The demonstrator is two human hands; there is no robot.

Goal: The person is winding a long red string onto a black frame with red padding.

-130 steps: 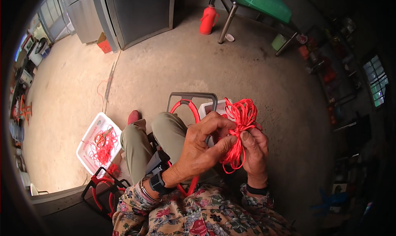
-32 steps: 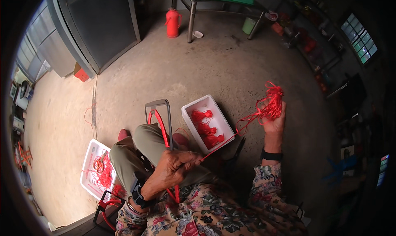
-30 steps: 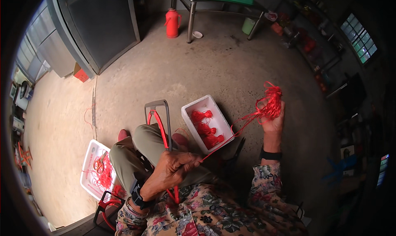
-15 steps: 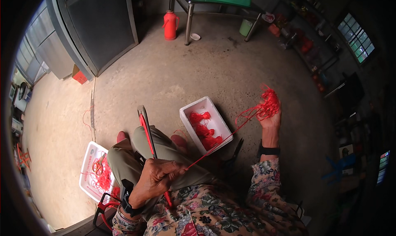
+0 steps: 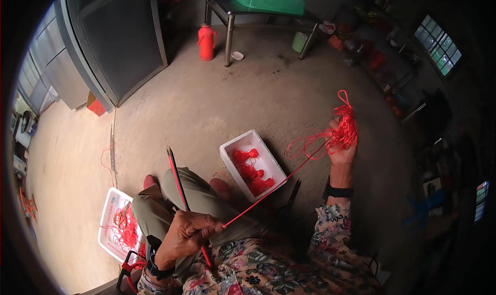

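Cord (image 5: 274, 192) ran taut, low-left to upper-right: left hand (image 5: 188, 232) pinched its near end at the lap; right hand (image 5: 343, 148), raised, gripped the bundle (image 5: 345, 123).

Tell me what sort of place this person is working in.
Probably a home workshop or shed, though that is a guess. The floor is bare concrete, a metal table stands by the wall with a red flask beside it, and white trays of red cord bundles sit by the person's feet.

Dim, vignetted fisheye; left-side daylight
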